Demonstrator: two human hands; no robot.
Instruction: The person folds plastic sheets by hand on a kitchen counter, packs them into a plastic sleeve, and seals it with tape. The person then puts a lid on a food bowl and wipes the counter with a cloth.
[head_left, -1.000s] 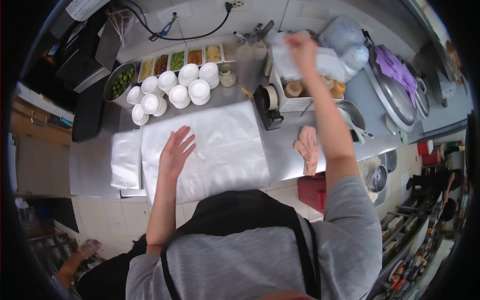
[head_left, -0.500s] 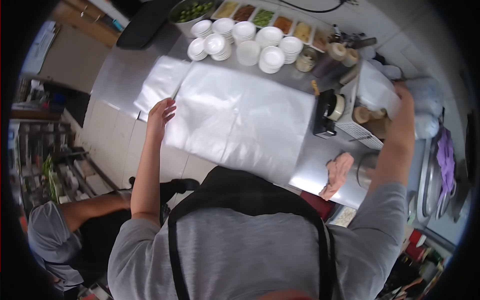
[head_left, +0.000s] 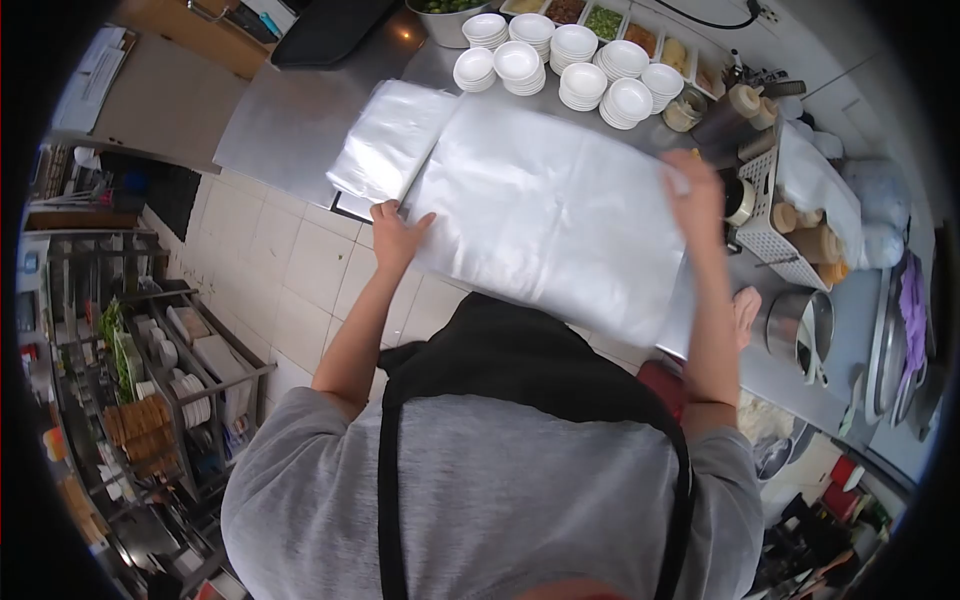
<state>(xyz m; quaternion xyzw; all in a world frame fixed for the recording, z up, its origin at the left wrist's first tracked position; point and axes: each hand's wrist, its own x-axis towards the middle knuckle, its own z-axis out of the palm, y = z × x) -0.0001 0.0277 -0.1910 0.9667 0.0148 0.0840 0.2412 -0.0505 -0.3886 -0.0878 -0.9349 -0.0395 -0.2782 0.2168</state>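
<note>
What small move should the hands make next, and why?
Perhaps smooth the large, rectangular, translucent plastic sheet gently outward: faint creases cross it, and the left hand and right hand are at its opposite ends.

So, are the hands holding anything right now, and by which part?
A firm hold can't be told: the left hand is at the left edge of the large plastic sheet, the right hand, blurred, at its right edge.

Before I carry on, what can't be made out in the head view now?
All in the head view:
Right hand: blurred; whether it grips the plastic sheets is unclear.
Tape dispenser: partly hidden behind the right hand.
Pink cloth: partly hidden behind the right forearm.
Pot of green fruit: cut off by the top edge.
</note>
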